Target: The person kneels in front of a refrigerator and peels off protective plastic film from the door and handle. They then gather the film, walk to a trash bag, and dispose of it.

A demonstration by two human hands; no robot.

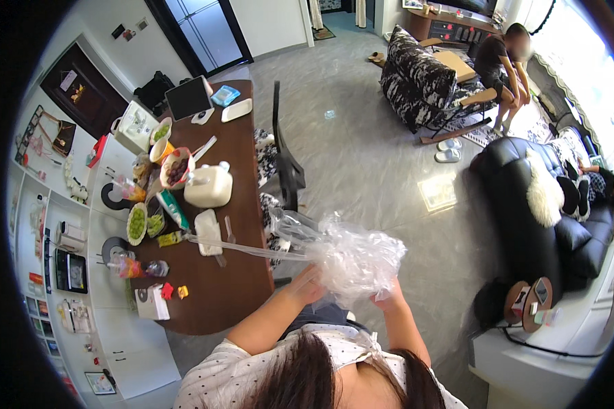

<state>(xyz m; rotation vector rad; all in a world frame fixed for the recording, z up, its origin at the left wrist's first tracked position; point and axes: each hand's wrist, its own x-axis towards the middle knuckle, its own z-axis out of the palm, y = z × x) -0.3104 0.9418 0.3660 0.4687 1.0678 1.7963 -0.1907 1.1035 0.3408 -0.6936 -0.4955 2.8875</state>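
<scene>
A crumpled bundle of clear plastic film [358,253] is held in front of my body, above the floor just right of the dining table. My left hand [308,286] grips its lower left side. On the lower right side, my right hand [386,296] grips it too, with most fingers hidden behind the plastic. A long twisted strip of the film [256,250] stretches left over the brown wooden table [225,296], ending near a small yellow-green packet [170,239]. Close to the strip lie a white foam tray [208,232] and a clear plastic fork [229,230].
A cream jug [209,186], a bowl of dark fruit [176,168] and a plate of green grapes [137,223] stand on the table. A black chair [286,174] is against its right edge. One person [501,71] bends by the patterned sofa [419,76]; another reclines on a black sofa [522,204].
</scene>
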